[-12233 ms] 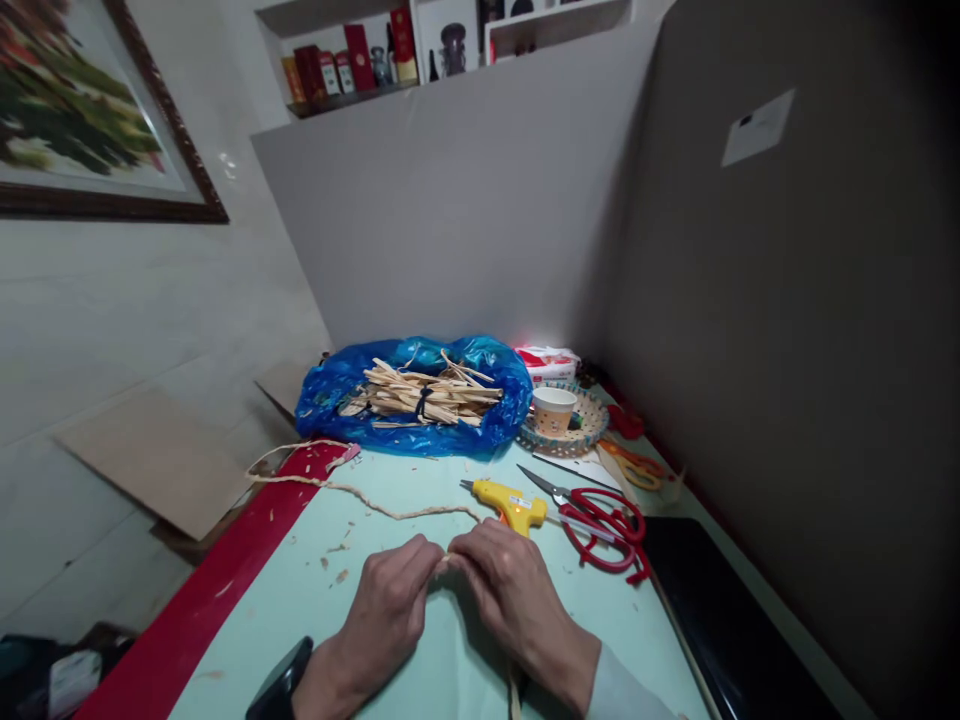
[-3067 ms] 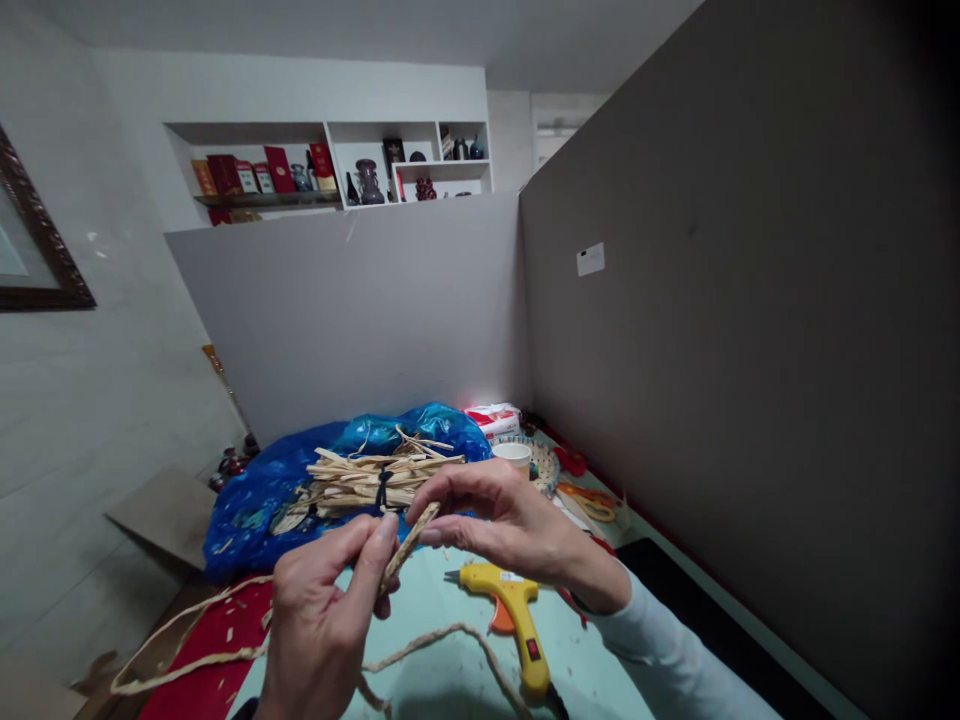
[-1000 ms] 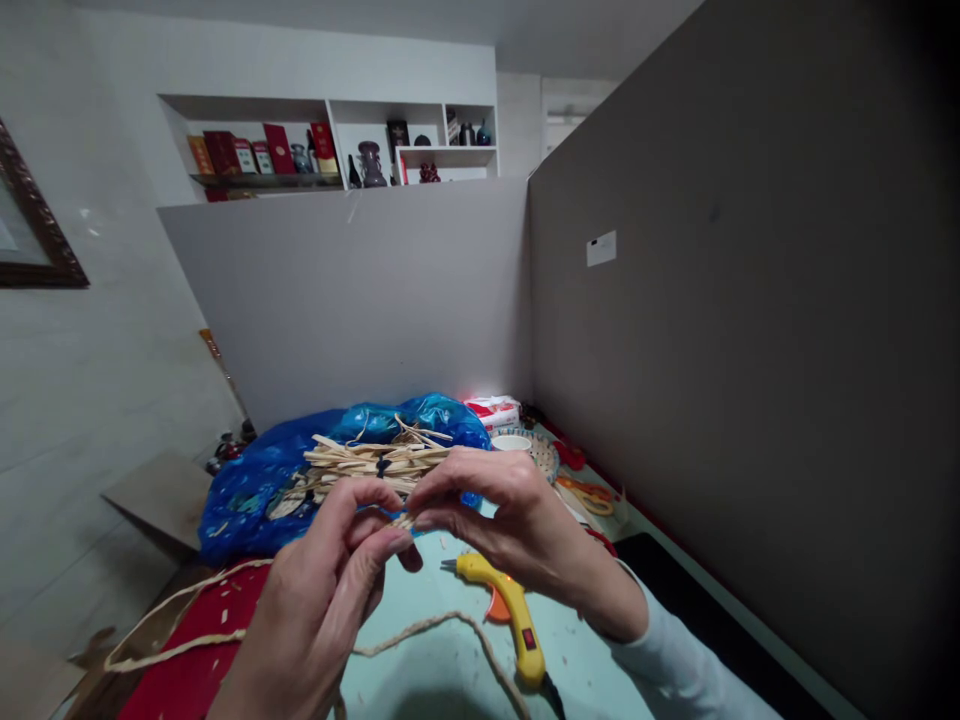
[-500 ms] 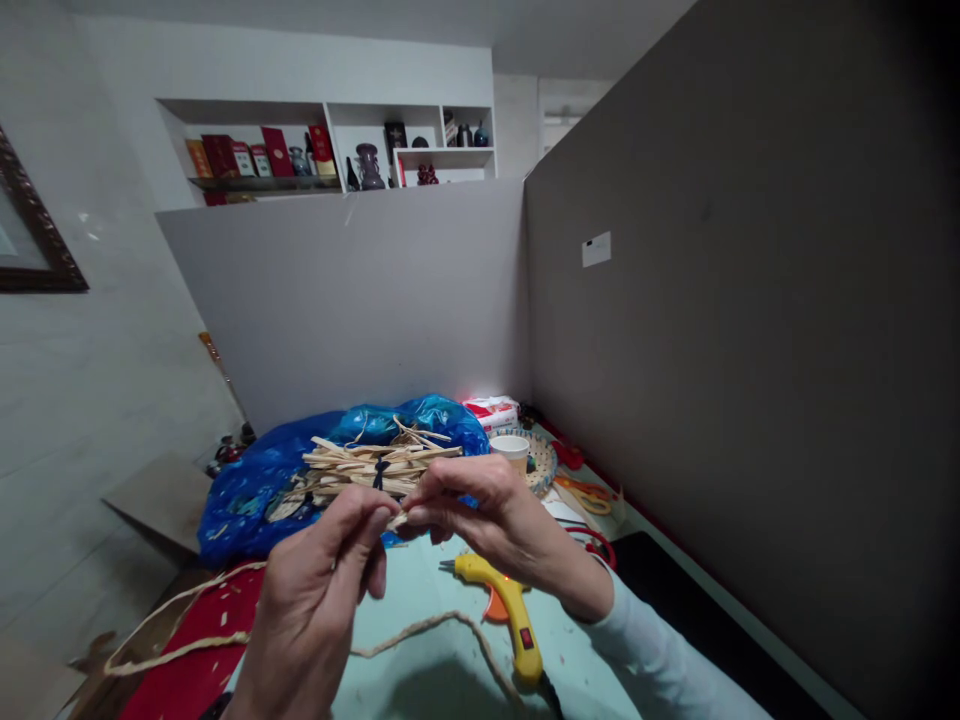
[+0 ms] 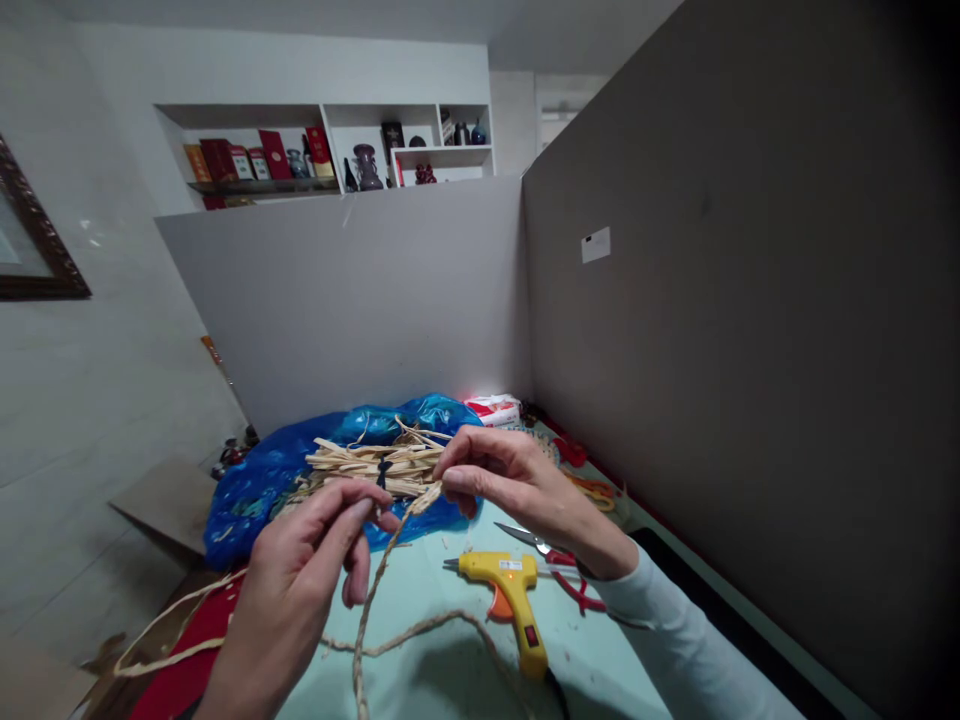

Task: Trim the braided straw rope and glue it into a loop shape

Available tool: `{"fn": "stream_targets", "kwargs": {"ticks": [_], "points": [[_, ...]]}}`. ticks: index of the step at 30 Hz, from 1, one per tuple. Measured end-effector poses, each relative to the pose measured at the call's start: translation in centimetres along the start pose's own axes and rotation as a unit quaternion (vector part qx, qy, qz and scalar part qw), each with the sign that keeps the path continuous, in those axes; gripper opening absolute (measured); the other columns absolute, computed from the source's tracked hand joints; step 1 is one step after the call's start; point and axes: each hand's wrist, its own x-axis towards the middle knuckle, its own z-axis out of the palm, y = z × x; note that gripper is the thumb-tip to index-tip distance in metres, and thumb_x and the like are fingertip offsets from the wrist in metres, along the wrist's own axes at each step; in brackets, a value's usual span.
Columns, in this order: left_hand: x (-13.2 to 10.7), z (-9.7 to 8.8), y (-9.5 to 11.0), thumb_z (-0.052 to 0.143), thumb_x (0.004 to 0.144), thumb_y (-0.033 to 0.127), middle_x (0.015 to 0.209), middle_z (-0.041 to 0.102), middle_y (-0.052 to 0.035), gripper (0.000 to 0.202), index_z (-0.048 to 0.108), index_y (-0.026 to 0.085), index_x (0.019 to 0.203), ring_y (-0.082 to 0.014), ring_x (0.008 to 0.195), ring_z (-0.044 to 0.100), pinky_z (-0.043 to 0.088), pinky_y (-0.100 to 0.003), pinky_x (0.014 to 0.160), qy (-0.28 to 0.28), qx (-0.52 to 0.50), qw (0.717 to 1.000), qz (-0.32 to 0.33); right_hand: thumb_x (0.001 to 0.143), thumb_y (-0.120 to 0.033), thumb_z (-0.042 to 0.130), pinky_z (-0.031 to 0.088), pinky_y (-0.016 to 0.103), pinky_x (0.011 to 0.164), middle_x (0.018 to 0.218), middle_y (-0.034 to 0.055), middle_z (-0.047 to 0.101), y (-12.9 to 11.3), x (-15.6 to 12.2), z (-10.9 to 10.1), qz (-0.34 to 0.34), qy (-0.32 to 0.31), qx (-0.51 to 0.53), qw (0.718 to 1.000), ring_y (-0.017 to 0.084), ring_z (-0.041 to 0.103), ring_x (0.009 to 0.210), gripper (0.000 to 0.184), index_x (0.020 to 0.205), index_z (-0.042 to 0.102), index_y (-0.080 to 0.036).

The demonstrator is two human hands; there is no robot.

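Observation:
My right hand pinches the flattened, pale end of a twisted straw cord, which hangs from the fingertips toward the front edge of the view. Beside it, my left hand is closed in a thumb-and-finger pinch; whatever lies at its tips is too small to make out. Behind the hands, a bundle of dry straw strips with a dark tie rests on a blue plastic bag. A yellow glue gun lies on the table below my right hand.
Red-handled scissors lie right of the glue gun, partly under my right wrist. Orange-handled scissors and a red-and-white packet are farther back. Grey panels enclose the back and right. A red cloth covers the left side.
My hands have moved apart, the right one shifting right with the cord end. A length of cord now hangs from it between the hands. The red-handled scissors show more fully.

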Motion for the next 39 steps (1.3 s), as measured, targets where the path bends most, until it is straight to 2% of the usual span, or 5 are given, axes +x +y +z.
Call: {"fn": "stream_targets", "kwargs": {"ticks": [9, 22, 27, 32, 39], "points": [[-0.8, 1.1, 0.4, 0.05, 0.088, 0.045, 0.058, 0.033, 0.0056, 0.036, 0.046, 0.022, 0.06, -0.0117, 0.052, 0.028, 0.022, -0.022, 0.042, -0.001, 0.041, 0.999, 0.02, 0.089, -0.034, 0.062, 0.043, 0.023, 0.057, 0.073, -0.0018, 0.058, -0.5, -0.2, -0.4, -0.007, -0.016, -0.066, 0.998, 0.009, 0.052, 0.062, 0.02, 0.082, 0.062, -0.016], [0.5, 0.1, -0.4, 0.051, 0.09, 0.04, 0.053, 0.055, 0.0044, 0.036, 0.055, 0.023, 0.059, -0.0132, 0.052, 0.05, 0.038, -0.023, 0.052, -0.061, 0.042, 0.995, 0.064, 0.088, -0.036, 0.064, 0.046, 0.024, 0.062, 0.077, -0.0004, 0.06, 0.5, 0.1, -0.4, -0.02, -0.018, -0.069, 0.997, 0.01, 0.054, 0.066, 0.02, 0.087, 0.067, -0.016], [0.1, -0.7, -0.2, 0.065, 0.082, 0.035, 0.058, 0.064, 0.0042, 0.021, 0.067, 0.024, 0.064, -0.013, 0.057, 0.056, 0.038, -0.021, 0.05, -0.013, 0.037, 0.997, 0.059, 0.086, -0.034, 0.066, 0.044, 0.023, 0.059, 0.074, -0.0008, 0.06, 0.2, 0.0, -0.4, -0.012, -0.013, -0.069, 0.997, 0.01, 0.053, 0.064, 0.019, 0.085, 0.068, -0.016], [0.1, -0.4, 0.1, 0.073, 0.072, 0.028, 0.053, 0.056, 0.0055, 0.022, 0.06, 0.022, 0.055, -0.012, 0.05, 0.047, 0.036, -0.022, 0.047, 0.024, 0.01, 0.999, 0.045, 0.085, -0.034, 0.068, 0.043, 0.021, 0.057, 0.072, -0.0016, 0.059, 0.1, 0.0, -0.4, 0.0, -0.013, -0.048, 0.999, 0.009, 0.052, 0.062, 0.02, 0.084, 0.068, -0.015], [1.0, -0.6, -1.0, 0.061, 0.086, 0.038, 0.046, 0.045, 0.0068, 0.041, 0.049, 0.022, 0.05, -0.0115, 0.044, 0.041, 0.036, -0.023, 0.044, 0.025, -0.016, 0.999, 0.025, 0.086, -0.036, 0.067, 0.042, 0.022, 0.056, 0.067, -0.0027, 0.056, -0.3, -0.1, -0.2, 0.018, -0.016, -0.04, 0.999, 0.008, 0.052, 0.059, 0.022, 0.081, 0.065, -0.014]]}}
